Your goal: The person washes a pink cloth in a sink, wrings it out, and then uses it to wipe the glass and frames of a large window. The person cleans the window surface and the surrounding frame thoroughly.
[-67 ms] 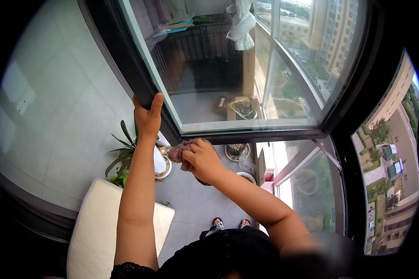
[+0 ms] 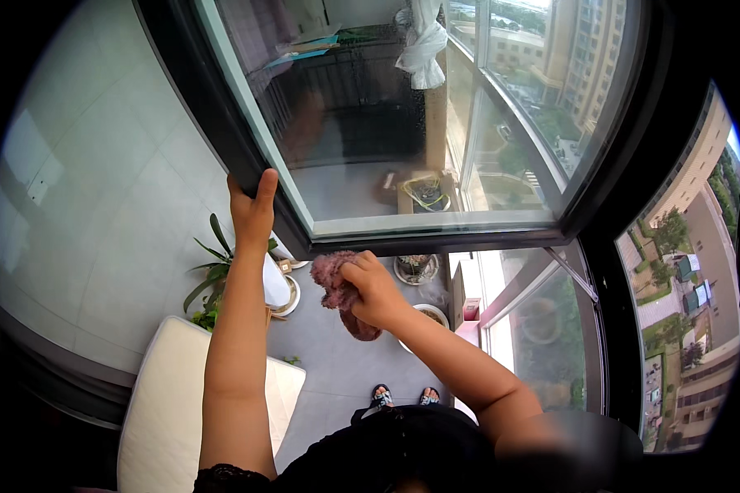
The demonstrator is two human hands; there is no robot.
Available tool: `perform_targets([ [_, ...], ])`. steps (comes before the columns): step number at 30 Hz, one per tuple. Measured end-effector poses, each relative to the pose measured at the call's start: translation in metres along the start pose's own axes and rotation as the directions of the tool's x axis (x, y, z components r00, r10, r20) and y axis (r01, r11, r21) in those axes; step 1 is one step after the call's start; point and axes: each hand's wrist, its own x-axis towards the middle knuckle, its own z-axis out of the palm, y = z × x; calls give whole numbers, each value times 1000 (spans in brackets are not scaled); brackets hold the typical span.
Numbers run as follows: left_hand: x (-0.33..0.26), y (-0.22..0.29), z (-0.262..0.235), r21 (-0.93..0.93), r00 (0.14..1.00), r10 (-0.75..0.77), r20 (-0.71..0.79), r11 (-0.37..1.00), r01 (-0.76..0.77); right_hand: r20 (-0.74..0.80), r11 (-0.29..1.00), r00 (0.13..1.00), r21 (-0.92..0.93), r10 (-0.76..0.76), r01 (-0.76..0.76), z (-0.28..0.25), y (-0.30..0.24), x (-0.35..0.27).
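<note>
A dark-framed window sash (image 2: 436, 245) stands swung inward before me, its glass pane (image 2: 358, 177) reflecting the room and the buildings outside. My left hand (image 2: 252, 215) is closed on the left edge of the sash, near the lower left corner, with the thumb on the near face and the other fingers mostly hidden. Just below the bottom rail, my right hand (image 2: 378, 294) grips a bunched, fuzzy mauve cloth (image 2: 335, 278). Part of the cloth hangs down under the palm. A narrow gap seems to lie between the cloth and the rail.
Below to the left are a leafy plant (image 2: 212, 275), a white pot (image 2: 276, 283) and a cream cushioned seat (image 2: 168, 394). More pots, including a round one (image 2: 419, 267), stand near a box (image 2: 467, 296) by the window wall. A metal stay (image 2: 574, 275) joins the sash at the right.
My right hand and the cloth have come down and slightly right, away from the bottom rail. The sash and my left hand have shifted slightly left in the picture.
</note>
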Motion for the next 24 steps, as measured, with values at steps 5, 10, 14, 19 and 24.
perform_targets([
  [5, -67, 30, 18, 112, 903, 382, -196, 924, -366, 6, 414, 861, 875, 508, -250, -68, 16, -58],
  [10, -201, 85, 93, -319, 890, -261, 373, 865, 388, 149, -111, 781, 989, 607, -102, -121, 9, -82],
  [14, -239, 54, 121, -376, 370, -298, 880, 40, 926, 73, -165, 789, 986, 610, 37, -138, -18, -78],
  [19, -229, 44, 116, -209, 187, -234, 954, -72, 975, 11, 282, 870, 944, 493, -172, -171, 7, -114],
  [24, -212, 46, 116, -123, 122, -250, 961, 10, 992, -41, 862, 894, 287, 447, -418, -149, -8, -141],
])
